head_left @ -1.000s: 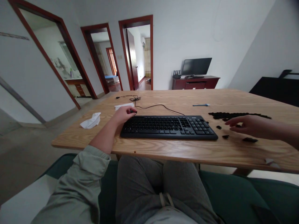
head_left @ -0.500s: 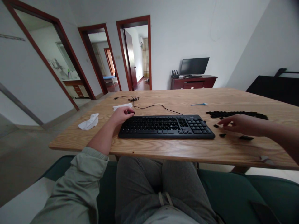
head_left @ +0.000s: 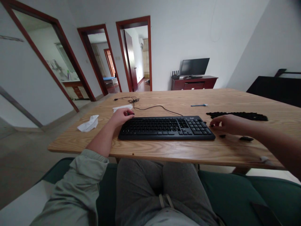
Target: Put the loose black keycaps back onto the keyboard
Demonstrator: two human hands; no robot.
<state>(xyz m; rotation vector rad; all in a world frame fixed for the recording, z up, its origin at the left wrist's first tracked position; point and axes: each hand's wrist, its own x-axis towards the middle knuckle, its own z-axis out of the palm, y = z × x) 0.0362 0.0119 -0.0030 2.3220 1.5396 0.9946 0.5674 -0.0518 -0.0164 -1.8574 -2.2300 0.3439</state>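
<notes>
"What's the left hand point(head_left: 121, 116) doing?"

"It's curled, knuckles up, with the fingers at the far left corner of the black plastic keyboard point(head_left: 166, 128). A dark speck shows at the tips, but I can't tell whether they're pinching anything."

"And the right hand point(head_left: 229, 124)?"

"Its fingers bend down just beside the keyboard's right end, close to the wood. I can't tell whether they're closed on something or loose."

"Where are the keycaps?"

"The matte black keycaps point(head_left: 237, 116) form a long, low, lumpy band toward the far right of the table. A single flat one point(head_left: 246, 138) lies nearer, right of the hand."

"What else is on the tabletop point(head_left: 164, 153)?"

"It's pale, straight-grained wood. A crumpled white tissue point(head_left: 88, 123) sits at left, and a thin black cable point(head_left: 150, 106) curves across the far side, near a slim blue stick point(head_left: 198, 105)"
</notes>
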